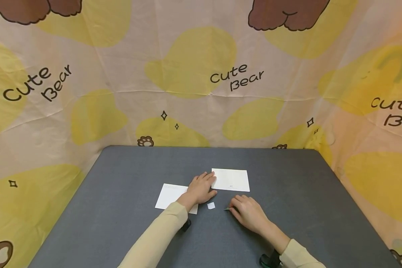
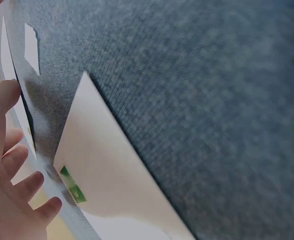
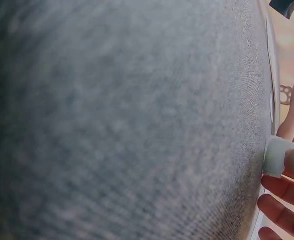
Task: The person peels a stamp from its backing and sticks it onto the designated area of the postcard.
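Note:
My left hand (image 1: 199, 189) reaches over one white card (image 1: 170, 195), its fingers (image 1: 207, 176) extended at the left edge of a second white card (image 1: 232, 179). In the left wrist view, the nearer card (image 2: 106, 165) carries a small green patch (image 2: 72, 185) at its edge. My right hand (image 1: 251, 214) pinches a small pale rectangular piece (image 3: 276, 157) between thumb and fingers, low over the table to the right of the cards. A small white paper scrap (image 1: 211, 205) lies between the two hands.
A dark grey cloth-like surface covers the table (image 1: 130, 175). Behind it hangs a fabric sheet (image 1: 187, 63) with yellow patches and lettering. Dark straps (image 1: 271, 258) sit at the wrists.

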Action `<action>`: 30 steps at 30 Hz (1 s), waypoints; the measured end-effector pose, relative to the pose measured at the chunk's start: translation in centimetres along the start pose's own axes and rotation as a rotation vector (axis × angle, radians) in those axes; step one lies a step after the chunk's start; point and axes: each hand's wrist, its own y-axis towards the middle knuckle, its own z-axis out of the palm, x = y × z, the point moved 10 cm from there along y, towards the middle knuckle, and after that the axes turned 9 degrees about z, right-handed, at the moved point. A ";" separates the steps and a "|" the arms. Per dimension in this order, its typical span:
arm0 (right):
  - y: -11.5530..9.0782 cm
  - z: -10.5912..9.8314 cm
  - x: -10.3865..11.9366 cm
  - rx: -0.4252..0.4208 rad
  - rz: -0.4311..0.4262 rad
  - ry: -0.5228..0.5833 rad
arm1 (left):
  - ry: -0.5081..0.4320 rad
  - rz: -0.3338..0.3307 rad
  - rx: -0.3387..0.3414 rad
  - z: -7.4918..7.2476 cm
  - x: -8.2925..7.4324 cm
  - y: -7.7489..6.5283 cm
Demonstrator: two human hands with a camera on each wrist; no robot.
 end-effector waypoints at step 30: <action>1.5 -2.7 -1.9 -0.067 0.246 0.302 | -0.197 0.185 -0.262 -3.8 -3.6 -4.2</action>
